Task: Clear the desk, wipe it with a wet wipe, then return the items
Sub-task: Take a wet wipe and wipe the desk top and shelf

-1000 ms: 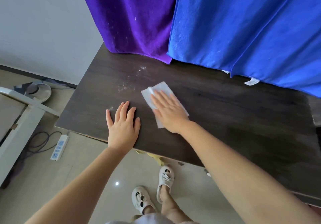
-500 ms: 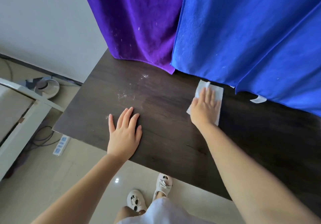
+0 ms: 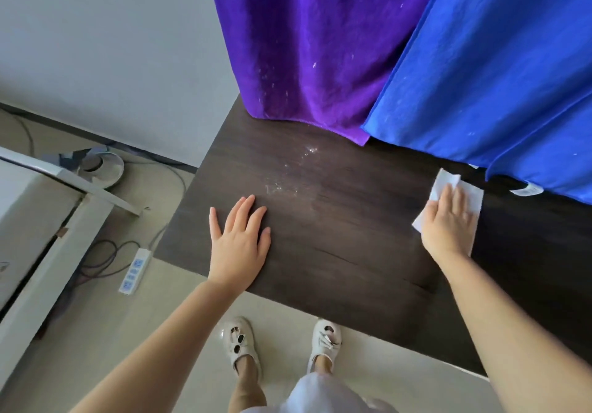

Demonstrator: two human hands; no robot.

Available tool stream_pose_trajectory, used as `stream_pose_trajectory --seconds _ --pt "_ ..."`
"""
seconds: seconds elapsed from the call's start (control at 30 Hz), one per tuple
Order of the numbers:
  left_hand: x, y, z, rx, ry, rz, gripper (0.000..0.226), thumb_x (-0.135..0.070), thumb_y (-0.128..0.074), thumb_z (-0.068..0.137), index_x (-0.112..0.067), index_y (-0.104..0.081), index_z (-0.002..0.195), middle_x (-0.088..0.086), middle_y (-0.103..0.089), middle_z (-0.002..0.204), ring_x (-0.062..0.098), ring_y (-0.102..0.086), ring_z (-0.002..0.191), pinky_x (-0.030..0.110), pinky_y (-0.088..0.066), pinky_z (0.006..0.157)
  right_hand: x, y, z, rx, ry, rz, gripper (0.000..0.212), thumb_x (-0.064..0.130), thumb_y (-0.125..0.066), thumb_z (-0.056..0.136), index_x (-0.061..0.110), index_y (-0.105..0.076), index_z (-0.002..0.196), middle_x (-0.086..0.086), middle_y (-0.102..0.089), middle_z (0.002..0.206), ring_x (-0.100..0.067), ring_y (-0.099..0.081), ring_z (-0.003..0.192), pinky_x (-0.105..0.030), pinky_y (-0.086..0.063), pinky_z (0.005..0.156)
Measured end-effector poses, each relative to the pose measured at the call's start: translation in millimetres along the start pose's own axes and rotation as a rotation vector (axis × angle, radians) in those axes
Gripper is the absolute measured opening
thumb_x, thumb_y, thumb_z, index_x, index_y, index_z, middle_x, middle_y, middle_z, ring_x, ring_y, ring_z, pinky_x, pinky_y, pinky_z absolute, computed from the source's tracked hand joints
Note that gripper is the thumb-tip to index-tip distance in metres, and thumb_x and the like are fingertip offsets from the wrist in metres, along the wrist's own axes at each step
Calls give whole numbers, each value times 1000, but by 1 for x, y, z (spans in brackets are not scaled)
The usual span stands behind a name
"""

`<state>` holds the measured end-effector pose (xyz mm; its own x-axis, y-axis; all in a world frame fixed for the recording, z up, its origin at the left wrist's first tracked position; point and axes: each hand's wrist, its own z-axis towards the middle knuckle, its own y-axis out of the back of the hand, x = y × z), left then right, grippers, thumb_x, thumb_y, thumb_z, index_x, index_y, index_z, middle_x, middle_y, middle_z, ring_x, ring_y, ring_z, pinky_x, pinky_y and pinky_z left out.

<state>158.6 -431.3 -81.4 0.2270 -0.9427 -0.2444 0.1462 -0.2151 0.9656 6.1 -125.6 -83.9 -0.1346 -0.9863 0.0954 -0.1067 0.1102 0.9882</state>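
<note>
The dark wooden desk (image 3: 336, 252) fills the middle of the view. My right hand (image 3: 448, 223) lies flat on a white wet wipe (image 3: 471, 198), pressing it onto the desk at the right, just below the blue cloth. My left hand (image 3: 238, 239) rests palm down with fingers spread near the desk's left front edge and holds nothing. A patch of whitish specks (image 3: 288, 175) lies on the desk between the left hand and the purple cloth.
A purple cloth (image 3: 304, 47) and a blue cloth (image 3: 496, 70) hang over the desk's back edge. On the floor at the left lie a white power strip (image 3: 134, 270) with cables, a white frame (image 3: 64, 220) and a round base (image 3: 102, 166). My feet in white shoes (image 3: 240, 345) stand in front.
My right hand has slid the wet wipe from the desk's middle toward the right and back, up to the blue cloth. The left hand has stayed flat in place.
</note>
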Motion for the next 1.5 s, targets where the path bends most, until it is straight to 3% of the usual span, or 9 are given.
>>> stream_pose_trajectory --seconds 0.13,0.23,0.37,0.53,0.77,0.9,1.2,1.37,1.5 --pt "44 13 11 50 -26 2 46 -35 -31 91 -10 -57 119 11 -52 134 26 -43 128 60 -18 107 85 -3 -18 39 -186 78 53 27 -17 99 7 -11 147 -11 -6 158 -25 -3 146 -49 -7 117" --pt "68 18 18 88 -52 11 46 -36 -30 92 -12 -56 121 11 -51 135 26 -42 129 58 -12 109 172 -23 -26 56 94 38 50 26 -22 98 9 -22 145 -12 -6 158 -29 -1 146 -52 -4 116" --pt "87 23 24 118 -43 -50 50 -39 -26 92 -14 -53 125 11 -45 140 27 -37 133 53 -10 111 276 -35 -47 93 334 50 56 31 -21 100 11 -3 148 -8 2 159 -22 6 146 -45 7 117" --pt "92 27 28 108 -88 -130 49 -36 -31 91 -8 -56 122 16 -48 137 33 -42 129 45 -28 107 266 -23 -49 162 703 -44 53 31 -17 101 17 3 148 0 8 159 -16 7 146 -37 6 118" --pt "92 26 33 92 -72 -189 44 -34 -34 90 -8 -58 118 14 -50 135 32 -45 126 41 -38 101 118 -10 -32 59 69 -37 57 31 -9 95 9 -18 147 -9 -12 158 -23 -7 146 -45 -9 118" --pt "94 24 32 83 -74 -196 43 -33 -35 91 -8 -58 117 14 -51 135 31 -45 127 42 -38 102 144 -7 -32 52 -206 65 53 27 -17 99 7 -9 148 -11 -9 158 -23 -6 146 -47 -7 118" --pt "95 27 31 87 -44 -300 44 -32 -35 94 -10 -49 129 11 -46 140 27 -41 130 34 -28 106 339 -26 -6 129 496 -18 54 31 -18 100 11 -2 148 -7 -2 159 -19 0 147 -43 0 119" --pt "96 44 29 97 379 -777 46 -28 -33 99 -19 -28 143 -4 -35 147 10 -33 134 21 -25 102 341 -28 -43 240 679 -86 54 31 -14 101 14 6 148 -3 9 159 -16 10 146 -40 6 119" --pt "108 51 33 195 701 -1304 51 -45 -19 99 -20 -36 140 -1 -51 134 8 -45 123 22 -28 100 318 -29 -108 281 834 -115 55 31 -15 101 15 9 147 -2 13 158 -16 14 145 -36 13 115"
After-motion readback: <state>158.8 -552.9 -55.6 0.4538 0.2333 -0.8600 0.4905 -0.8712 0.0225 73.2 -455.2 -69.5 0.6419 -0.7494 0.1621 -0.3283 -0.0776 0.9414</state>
